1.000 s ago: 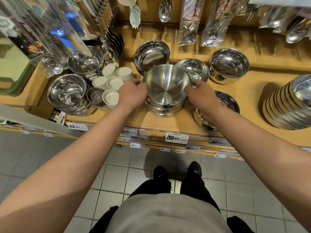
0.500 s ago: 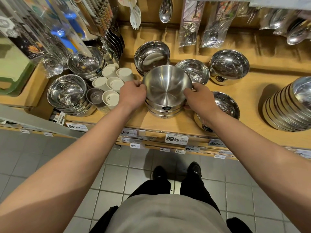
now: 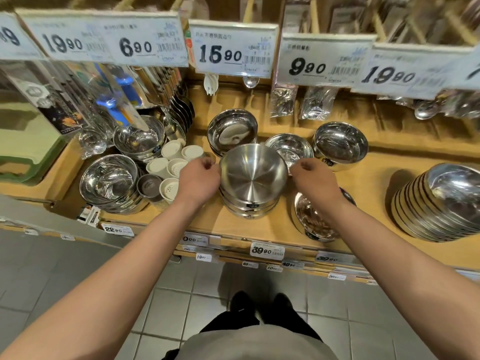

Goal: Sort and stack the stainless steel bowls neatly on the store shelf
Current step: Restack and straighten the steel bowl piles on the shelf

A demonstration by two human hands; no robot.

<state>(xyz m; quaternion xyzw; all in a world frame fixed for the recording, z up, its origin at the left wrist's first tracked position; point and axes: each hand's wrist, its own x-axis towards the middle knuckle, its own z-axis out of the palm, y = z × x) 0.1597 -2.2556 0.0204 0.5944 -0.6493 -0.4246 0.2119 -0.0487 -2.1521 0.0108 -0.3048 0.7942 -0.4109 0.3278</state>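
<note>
Steel everywhere on this wooden shelf (image 3: 363, 178). The brushed stack (image 3: 250, 193) sits near the shelf's front edge, its top bowl (image 3: 253, 170) open side up and nested squarely in the ones beneath. The person's left hand (image 3: 198, 178) and right hand (image 3: 315, 180) flank that bowl's rim, one on each side, likely so the stack can be steadied and centred evenly. Each grip is loosely curled with the fingers apart from the metal or barely at it; neither clasps anything that I can see. A shinier bowl (image 3: 318, 219) lies just beside the stack under the right forearm, and a leaning pile (image 3: 439, 203) rests well apart to the right, probably still awaiting tidying.
</note>
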